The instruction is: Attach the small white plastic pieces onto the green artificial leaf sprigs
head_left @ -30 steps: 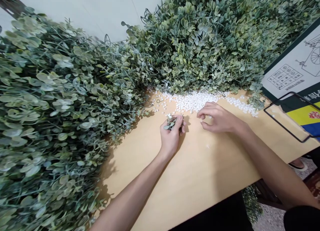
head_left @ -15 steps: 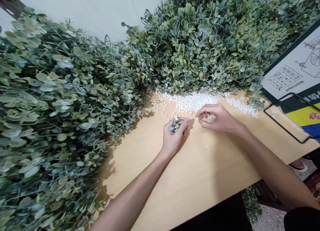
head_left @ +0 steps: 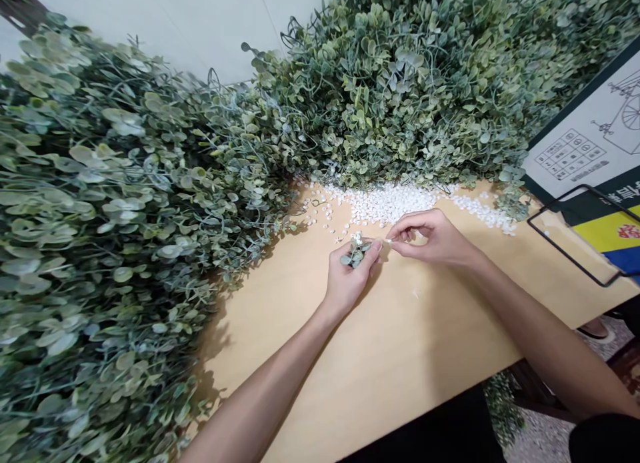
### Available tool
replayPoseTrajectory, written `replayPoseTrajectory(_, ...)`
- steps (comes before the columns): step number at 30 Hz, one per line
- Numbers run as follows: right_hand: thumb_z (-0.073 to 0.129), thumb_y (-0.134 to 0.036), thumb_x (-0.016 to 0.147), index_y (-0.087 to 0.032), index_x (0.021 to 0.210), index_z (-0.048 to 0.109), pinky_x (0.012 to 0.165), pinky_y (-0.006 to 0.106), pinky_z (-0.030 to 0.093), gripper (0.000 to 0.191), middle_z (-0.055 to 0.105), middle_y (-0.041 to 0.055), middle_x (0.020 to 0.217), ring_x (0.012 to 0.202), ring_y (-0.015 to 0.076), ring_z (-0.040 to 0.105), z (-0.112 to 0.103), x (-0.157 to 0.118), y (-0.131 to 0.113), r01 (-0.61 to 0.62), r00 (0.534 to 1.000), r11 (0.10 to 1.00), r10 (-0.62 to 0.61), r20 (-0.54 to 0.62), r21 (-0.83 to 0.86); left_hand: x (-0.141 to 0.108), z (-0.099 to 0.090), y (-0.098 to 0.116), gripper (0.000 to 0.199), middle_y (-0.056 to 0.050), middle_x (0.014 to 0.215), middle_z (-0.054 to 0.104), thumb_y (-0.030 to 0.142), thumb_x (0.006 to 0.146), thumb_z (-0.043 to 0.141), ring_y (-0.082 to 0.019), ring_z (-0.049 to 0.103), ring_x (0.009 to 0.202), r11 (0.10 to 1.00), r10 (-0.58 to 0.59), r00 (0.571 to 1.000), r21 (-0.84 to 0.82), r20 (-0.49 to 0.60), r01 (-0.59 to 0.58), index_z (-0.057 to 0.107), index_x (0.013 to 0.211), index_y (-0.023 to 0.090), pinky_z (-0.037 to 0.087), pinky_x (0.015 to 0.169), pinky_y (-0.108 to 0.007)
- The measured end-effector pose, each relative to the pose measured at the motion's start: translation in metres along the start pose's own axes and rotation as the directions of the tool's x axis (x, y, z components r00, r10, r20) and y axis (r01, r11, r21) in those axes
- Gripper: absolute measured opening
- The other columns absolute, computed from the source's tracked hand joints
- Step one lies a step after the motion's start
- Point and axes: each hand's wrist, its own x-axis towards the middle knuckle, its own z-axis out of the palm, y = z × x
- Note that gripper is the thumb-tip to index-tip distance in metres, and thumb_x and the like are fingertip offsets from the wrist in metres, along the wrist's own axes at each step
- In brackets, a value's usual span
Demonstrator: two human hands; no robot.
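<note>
My left hand is closed around a small artificial leaf sprig, its grey-green leaves and a whitish tip showing above the fingers. Just to the right, my right hand pinches a tiny white bead-like piece between thumb and forefinger. That piece is close to the left thumb tip; whether it touches the sprig's stem I cannot tell. Behind both hands, many small white pieces lie scattered in a heap on the wooden table.
Dense artificial foliage covers the left side, and more foliage piles up along the back by the wall. On the right lie a black wire frame and a dark box with printed drawings. A small white scrap rests near the right forearm.
My right hand has moved slightly left, bringing the white piece up to the left fingertips. The left hand with the sprig has shifted a little to the right.
</note>
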Motion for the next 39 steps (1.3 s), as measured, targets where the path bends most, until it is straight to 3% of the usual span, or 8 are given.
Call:
replayPoseTrajectory(22, 0.076, -0.017, 0.084, -0.020, 0.087, 0.081, 0.064, 0.030, 0.049, 0.007, 0.074, 0.0020, 0.079, 0.070, 0.0153, 0.061, 0.0069, -0.0003, -0.0061, 0.007, 1.000, 1.000, -0.007, 0.005, 0.018, -0.0020, -0.0011, -0.0021, 0.035, 0.001, 0.060, 0.057, 0.047, 0.092, 0.076, -0.011, 0.048, 0.055, 0.997, 0.028, 0.999, 0.068, -0.017, -0.027, 0.072, 0.079, 0.015, 0.038, 0.056, -0.027)
replayPoseTrajectory(30, 0.075, -0.016, 0.082, -0.017, 0.086, 0.081, 0.065, 0.030, 0.051, 0.007, 0.075, 0.0038, 0.078, 0.069, 0.0151, 0.063, 0.0065, 0.0005, -0.0073, 0.032, 0.997, 0.999, -0.034, -0.068, -0.030, -0.0022, 0.0012, -0.0002, 0.036, 0.001, 0.060, 0.058, 0.047, 0.092, 0.077, -0.011, 0.048, 0.055, 0.998, 0.026, 0.998, 0.067, -0.057, -0.022, 0.070, 0.078, 0.015, 0.039, 0.057, -0.026)
replayPoseTrajectory(39, 0.075, -0.016, 0.082, -0.015, 0.084, 0.081, 0.064, 0.028, 0.052, 0.007, 0.074, 0.0040, 0.075, 0.068, 0.0144, 0.063, 0.0086, 0.0009, -0.0079, 0.031, 0.998, 1.000, -0.031, -0.061, 0.004, -0.0025, 0.0001, -0.0002, 0.034, 0.001, 0.061, 0.057, 0.045, 0.092, 0.077, -0.011, 0.048, 0.057, 0.997, 0.035, 0.998, 0.069, -0.053, -0.031, 0.070, 0.078, 0.015, 0.039, 0.058, -0.026)
